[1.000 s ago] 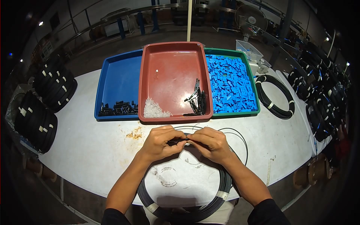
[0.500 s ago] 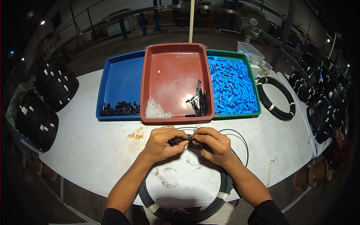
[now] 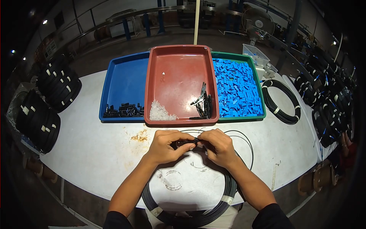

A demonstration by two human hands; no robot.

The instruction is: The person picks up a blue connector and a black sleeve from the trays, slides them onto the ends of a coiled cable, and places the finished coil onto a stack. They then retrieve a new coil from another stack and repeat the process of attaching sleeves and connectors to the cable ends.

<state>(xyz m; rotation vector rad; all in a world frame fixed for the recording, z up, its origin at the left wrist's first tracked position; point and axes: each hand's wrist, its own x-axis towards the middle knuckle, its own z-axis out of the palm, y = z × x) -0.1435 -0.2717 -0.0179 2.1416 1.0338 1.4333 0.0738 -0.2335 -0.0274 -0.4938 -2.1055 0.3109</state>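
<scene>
A fan [image 3: 259,23] stands at the upper right of the frame, a pale pole [image 3: 196,23] at top centre, brown spools [image 3: 317,177] at lower right.

Dark sleeves [image 3: 270,216] — hands [image 3: 218,147] bare

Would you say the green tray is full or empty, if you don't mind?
Full: blue pieces cover nearly all the visible floor of the tray.

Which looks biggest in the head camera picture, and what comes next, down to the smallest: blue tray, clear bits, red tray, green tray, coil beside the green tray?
1. Red tray
2. Blue tray and green tray: too alike to rank
3. Coil
4. Clear bits
</scene>
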